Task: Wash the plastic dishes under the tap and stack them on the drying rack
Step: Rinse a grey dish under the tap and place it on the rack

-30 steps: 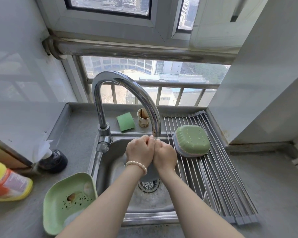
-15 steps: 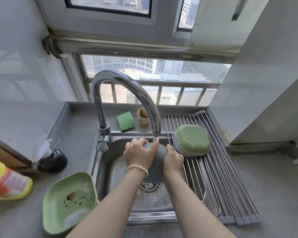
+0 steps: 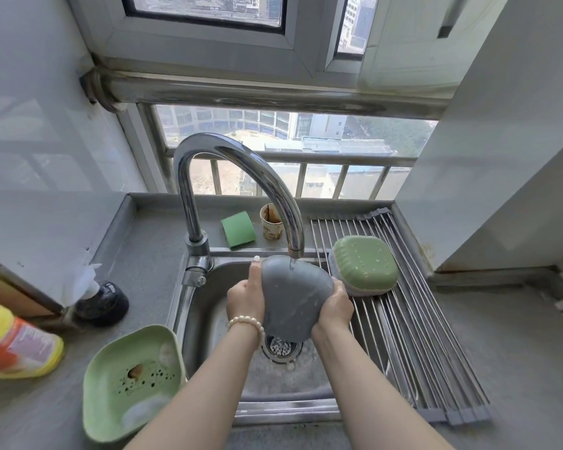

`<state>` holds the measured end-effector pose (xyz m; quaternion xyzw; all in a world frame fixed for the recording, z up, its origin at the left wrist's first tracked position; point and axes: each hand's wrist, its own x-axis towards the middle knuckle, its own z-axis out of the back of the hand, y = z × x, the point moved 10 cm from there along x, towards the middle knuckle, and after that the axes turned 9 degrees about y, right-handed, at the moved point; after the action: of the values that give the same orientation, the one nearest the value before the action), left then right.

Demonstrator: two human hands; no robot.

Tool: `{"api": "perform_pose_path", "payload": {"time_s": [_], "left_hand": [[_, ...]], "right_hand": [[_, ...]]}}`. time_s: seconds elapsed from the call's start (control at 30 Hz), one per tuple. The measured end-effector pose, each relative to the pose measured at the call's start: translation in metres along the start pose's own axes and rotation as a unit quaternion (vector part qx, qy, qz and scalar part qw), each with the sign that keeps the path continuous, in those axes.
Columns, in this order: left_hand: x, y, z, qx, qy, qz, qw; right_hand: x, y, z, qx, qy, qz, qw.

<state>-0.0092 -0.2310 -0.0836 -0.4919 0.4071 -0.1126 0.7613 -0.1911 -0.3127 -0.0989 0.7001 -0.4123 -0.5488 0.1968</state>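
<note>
Grey dish (image 3: 293,297) held over sink (image 3: 208,319) under tap (image 3: 241,177), water stream hitting its upturned bottom. Left hand (image 3: 246,295) grips left edge, right hand (image 3: 337,305) grips right edge. Green dish (image 3: 364,263) upside down on drying rack (image 3: 420,336). Dirty green dish (image 3: 130,381) on bench (image 3: 501,368), left of sink.

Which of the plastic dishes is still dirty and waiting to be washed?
The green dish on the counter left of the sink, open side up with food specks; the other green dish sits inverted on the rack.
</note>
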Motion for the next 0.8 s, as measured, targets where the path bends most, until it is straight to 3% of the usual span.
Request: {"api": "perform_pose_path", "payload": {"time_s": [0.1, 0.2, 0.33, 0.4, 0.47, 0.5, 0.6, 0.7, 0.8], "left_hand": [[-0.007, -0.009, 0.005, 0.004, -0.034, -0.027, 0.999], [-0.012, -0.023, 0.011, 0.051, -0.054, -0.067, 0.995], [-0.020, -0.043, 0.001, 0.270, -0.048, -0.153, 0.950], [-0.023, -0.049, -0.011, 0.347, -0.038, -0.176, 0.920], [-0.027, -0.058, -0.020, 0.389, -0.039, -0.211, 0.896], [-0.027, -0.061, -0.022, 0.387, -0.036, -0.224, 0.894], [-0.027, -0.071, -0.024, 0.322, -0.016, -0.305, 0.896], [-0.034, -0.075, -0.023, 0.320, -0.023, -0.345, 0.882], [-0.023, -0.062, -0.007, 0.194, -0.015, -0.271, 0.943]], "right_hand": [[0.003, 0.017, 0.004, -0.097, -0.027, 0.095, 0.990], [-0.006, 0.043, -0.005, -0.262, -0.024, 0.224, 0.938], [-0.021, 0.058, -0.048, -0.443, 0.080, 0.302, 0.840], [-0.034, 0.052, -0.075, -0.537, 0.121, 0.334, 0.765], [-0.046, 0.047, -0.092, -0.609, 0.128, 0.366, 0.692], [-0.045, 0.048, -0.095, -0.625, 0.128, 0.356, 0.683], [-0.026, 0.051, -0.086, -0.628, 0.114, 0.295, 0.711], [-0.001, 0.060, -0.059, -0.525, 0.075, 0.210, 0.821], [0.012, 0.047, -0.050, -0.465, 0.081, 0.125, 0.873]]}}
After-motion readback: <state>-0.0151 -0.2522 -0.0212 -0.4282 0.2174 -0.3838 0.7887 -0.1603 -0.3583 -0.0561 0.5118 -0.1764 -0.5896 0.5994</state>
